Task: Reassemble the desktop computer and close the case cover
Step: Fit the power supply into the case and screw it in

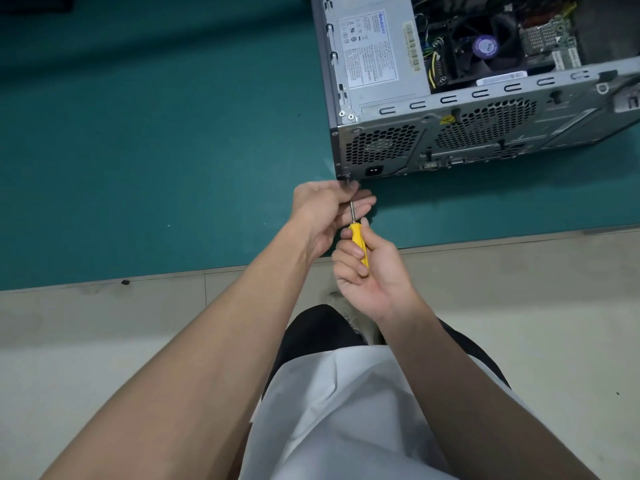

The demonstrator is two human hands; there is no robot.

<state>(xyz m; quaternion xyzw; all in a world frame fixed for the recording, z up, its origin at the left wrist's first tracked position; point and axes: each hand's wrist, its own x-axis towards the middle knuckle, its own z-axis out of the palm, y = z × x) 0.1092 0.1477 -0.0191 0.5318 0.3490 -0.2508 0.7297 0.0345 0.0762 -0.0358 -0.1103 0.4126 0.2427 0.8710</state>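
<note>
- Under and around your fingers lies a green work mat; its near edge runs just below your right knuckles.
- Nearer to you than both hands is a pale tiled floor, with one shoe showing behind your right wrist.
- The computer case lies on the mat just beyond your left fingertips, up and to the right of them. Its vented rear panel faces you and its open side faces up, with no cover on it.
- Inside the case, the grey power supply fills the end straight beyond your left fingers. The black cooling fan sits to the right of it among loose cables.
- Your left hand is at the case's lower near corner, its fingers curled round the metal shaft of the screwdriver near its tip.
- Your right hand wraps the screwdriver's yellow handle, thumb alongside it, just nearer to you than the left hand.
- The screwdriver tip meets the case corner; your left fingers hide the exact contact.
</note>
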